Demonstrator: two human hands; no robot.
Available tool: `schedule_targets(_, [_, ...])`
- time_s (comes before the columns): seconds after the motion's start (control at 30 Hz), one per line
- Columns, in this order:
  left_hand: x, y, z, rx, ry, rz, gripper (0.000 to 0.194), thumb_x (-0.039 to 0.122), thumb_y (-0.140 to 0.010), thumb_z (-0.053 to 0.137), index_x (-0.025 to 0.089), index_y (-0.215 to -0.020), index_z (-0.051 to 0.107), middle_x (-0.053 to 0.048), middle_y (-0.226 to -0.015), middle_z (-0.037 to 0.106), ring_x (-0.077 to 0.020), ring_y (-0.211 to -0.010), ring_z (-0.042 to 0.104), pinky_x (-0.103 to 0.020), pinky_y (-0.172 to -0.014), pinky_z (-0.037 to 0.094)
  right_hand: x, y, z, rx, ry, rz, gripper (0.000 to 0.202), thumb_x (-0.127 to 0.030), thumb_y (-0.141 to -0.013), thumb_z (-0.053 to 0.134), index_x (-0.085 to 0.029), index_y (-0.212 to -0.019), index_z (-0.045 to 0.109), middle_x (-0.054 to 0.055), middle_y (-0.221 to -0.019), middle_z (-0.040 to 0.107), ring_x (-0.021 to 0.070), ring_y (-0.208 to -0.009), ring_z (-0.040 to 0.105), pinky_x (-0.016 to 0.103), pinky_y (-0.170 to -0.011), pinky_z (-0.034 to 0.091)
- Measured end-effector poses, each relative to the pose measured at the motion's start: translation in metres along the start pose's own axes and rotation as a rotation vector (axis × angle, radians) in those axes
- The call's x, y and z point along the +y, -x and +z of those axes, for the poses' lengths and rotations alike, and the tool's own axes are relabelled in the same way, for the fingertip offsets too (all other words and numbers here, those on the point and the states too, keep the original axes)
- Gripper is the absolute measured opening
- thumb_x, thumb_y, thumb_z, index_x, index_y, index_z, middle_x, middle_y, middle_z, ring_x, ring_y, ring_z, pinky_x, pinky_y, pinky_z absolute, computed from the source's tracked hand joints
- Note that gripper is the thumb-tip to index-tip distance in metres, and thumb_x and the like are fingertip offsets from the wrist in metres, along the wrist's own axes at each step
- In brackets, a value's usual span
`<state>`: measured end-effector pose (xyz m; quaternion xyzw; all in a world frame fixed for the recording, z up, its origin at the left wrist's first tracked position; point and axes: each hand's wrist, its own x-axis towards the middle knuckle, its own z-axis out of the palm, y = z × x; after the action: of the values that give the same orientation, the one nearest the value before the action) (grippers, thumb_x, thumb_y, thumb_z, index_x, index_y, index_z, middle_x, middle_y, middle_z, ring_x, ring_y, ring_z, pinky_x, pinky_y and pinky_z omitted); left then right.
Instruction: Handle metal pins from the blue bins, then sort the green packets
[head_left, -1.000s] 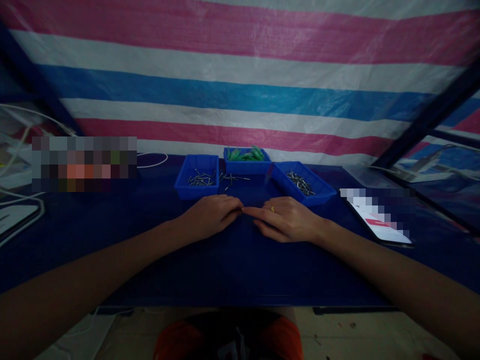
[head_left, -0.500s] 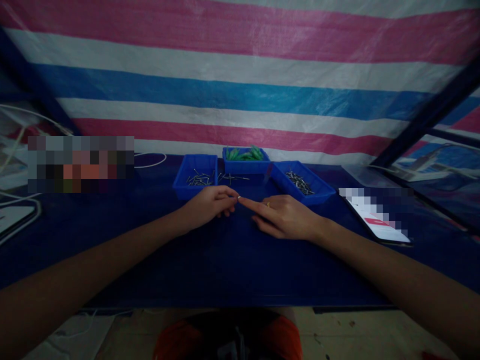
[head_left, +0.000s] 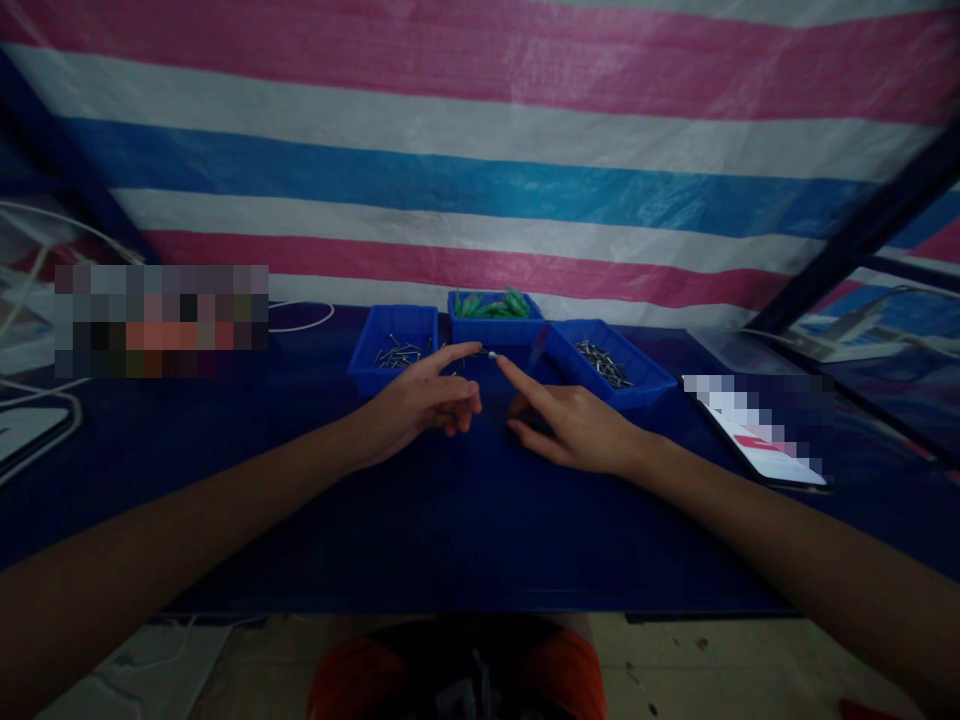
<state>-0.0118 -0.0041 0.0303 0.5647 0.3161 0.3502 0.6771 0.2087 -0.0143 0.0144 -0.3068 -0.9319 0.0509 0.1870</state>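
Left hand (head_left: pixel 409 402): partly open; index finger stretched forward, well apart from the thumb, which lies along the curled lower fingers. No item visibly gripped; the inside of the curl is hidden.

Right hand (head_left: pixel 583 425): partly open; index finger extended, thumb apart below it, remaining fingers folded under. No grip visible.

Small bright piece (head_left: pixel 492 354): one, pale; at the tip of the right index finger, near the left index fingertip. Contact with the right fingertip apparent; too small to identify.

Left tray (head_left: pixel 366 352): blue, open-topped, just beyond the left hand; contains slim metal pins (head_left: pixel 401 355), lying loosely in several directions.

Right tray (head_left: pixel 646 383): blue, set at an angle, beyond the right hand; contains a heap of like metal pieces (head_left: pixel 602 362).

Rear tray (head_left: pixel 495 332): blue, between and behind the other two; contains green pieces (head_left: pixel 491 304).

Surface (head_left: pixel 465 540): dark blue, bearing all three trays.

Phone (head_left: pixel 784 455): flat on the surface, right of the right tray; screen lit, partly pixelated.

Backdrop: striped sheet (head_left: pixel 480 185), pink, white and blue.
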Motion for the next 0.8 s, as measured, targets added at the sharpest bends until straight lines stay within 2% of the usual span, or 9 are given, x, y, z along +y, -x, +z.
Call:
schedule_targets(0.23, [-0.002,0.001,0.0,-0.088,0.025,0.016,0.078,0.026,-0.075,0.06,0.021,-0.14,0.017,-0.002,-0.075,0.063,-0.0122,-0.056,0.057,-0.022,-0.05,0.039,-0.007,-0.002,0.001,0.012,-0.346,0.081,0.081,-0.022,-0.085,0.05,-0.022,-0.144,-0.005,0.005,-0.096,0.064,0.0133,-0.067,0.06,0.027,-0.06,0.051])
schedule_targets(0.5, [-0.001,0.001,0.0,-0.113,0.04,0.001,0.085,0.027,-0.072,0.06,0.019,-0.142,0.012,-0.003,-0.076,0.064,-0.0132,-0.057,0.059,-0.023,-0.051,0.038,-0.011,-0.004,0.003,0.092,-0.599,0.165,0.084,-0.025,-0.084,0.055,-0.03,-0.143,-0.004,0.007,-0.112,0.057,0.0163,-0.082,0.059,0.029,-0.061,0.051])
schedule_targets(0.7, [-0.001,0.003,-0.002,-0.125,0.04,0.026,0.086,0.027,-0.075,0.058,0.023,-0.142,0.004,-0.005,-0.08,0.065,-0.014,-0.059,0.06,-0.023,-0.052,0.04,-0.009,-0.007,0.0,0.099,-1.026,0.329,0.084,-0.026,-0.083,0.056,-0.033,-0.143,-0.002,0.005,-0.107,0.058,0.015,-0.082,0.058,0.025,-0.06,0.048])
schedule_targets(0.8, [-0.002,0.002,-0.004,-0.137,0.028,0.043,0.087,0.026,-0.077,0.057,0.026,-0.142,0.0,-0.005,-0.081,0.065,-0.0143,-0.06,0.061,-0.023,-0.053,0.04,-0.011,-0.009,-0.004,0.104,-1.254,0.448,0.078,-0.029,-0.083,0.055,-0.033,-0.142,0.005,0.005,-0.113,0.058,0.0158,-0.088,0.058,0.026,-0.063,0.049])
